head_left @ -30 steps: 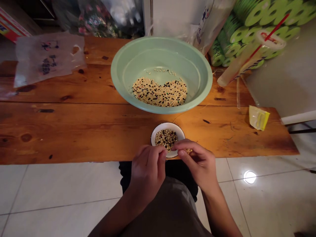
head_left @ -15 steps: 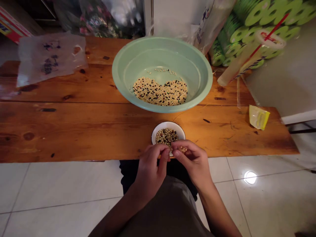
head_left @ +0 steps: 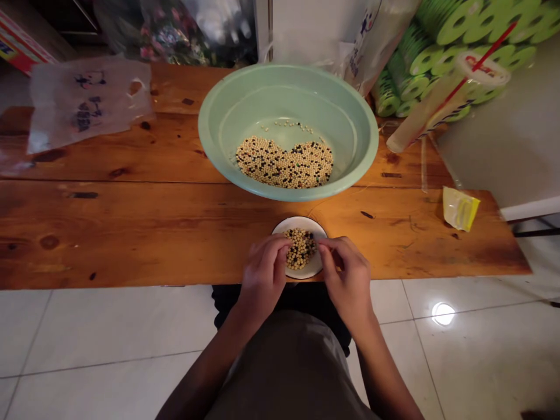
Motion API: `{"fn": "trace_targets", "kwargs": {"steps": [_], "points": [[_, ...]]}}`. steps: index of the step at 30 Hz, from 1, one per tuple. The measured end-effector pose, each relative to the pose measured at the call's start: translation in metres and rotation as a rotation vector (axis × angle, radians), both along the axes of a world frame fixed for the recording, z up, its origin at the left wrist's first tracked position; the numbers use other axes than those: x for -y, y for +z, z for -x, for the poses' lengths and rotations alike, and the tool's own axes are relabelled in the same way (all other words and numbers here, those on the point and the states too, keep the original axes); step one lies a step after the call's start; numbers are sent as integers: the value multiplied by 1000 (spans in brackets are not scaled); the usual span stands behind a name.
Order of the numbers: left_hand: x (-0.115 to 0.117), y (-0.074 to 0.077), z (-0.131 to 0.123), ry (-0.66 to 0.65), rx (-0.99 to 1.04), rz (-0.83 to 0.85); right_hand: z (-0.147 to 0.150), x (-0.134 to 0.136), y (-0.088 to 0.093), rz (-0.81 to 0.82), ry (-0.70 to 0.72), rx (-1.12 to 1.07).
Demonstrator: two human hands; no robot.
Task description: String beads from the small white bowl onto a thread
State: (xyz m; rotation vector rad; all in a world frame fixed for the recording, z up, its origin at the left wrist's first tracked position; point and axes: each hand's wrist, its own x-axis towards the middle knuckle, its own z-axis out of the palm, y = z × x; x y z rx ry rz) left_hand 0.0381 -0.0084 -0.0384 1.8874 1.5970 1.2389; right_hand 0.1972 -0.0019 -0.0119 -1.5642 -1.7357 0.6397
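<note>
You have two hands at the tabletop's (head_left: 175,233) near edge and two containers in front of you, one small and one large. The small one is a white dish (head_left: 312,271) with a dark rim, set right by the near edge. It holds a single layer or heap of beads (head_left: 300,256), pale and dark mixed, too many to count. Your left hand (head_left: 263,271) is over the dish's left rim, thumb and forefinger drawn close together; you cannot tell from here whether a bead is pinched between them. Your right hand (head_left: 349,277) is at the right rim, thumb and forefinger also nearly together, and whether they grip anything cannot be made out.

The large container is one green basin (head_left: 363,154), between the dish and the far edge. A broad bank of beads, mostly pale with many dark ones, covers its near side, and a few lie scattered farther back.

Toward the far left corner you have one printed plastic bag (head_left: 94,114), lying flat. On the right, one tall cup (head_left: 431,116) with one red straw (head_left: 496,45) is near the far edge, and one yellow packet (head_left: 460,209) lies by the right edge.
</note>
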Motion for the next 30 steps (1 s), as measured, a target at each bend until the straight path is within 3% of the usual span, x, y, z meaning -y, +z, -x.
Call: {"fn": "trace_targets", "kwargs": {"steps": [4,9,14,18,30], "points": [[0,0,11,105,28,27,-8,-8,5,95,121,273],[4,-1,21,118,25,64,1,-24,17,126,396,782],[9,-1,23,120,54,55,14,-35,26,137,581,1018],[10,1,26,120,71,58,9,-40,29,84,654,991],[4,17,18,-18,82,47,1,-34,43,63,576,512]]}}
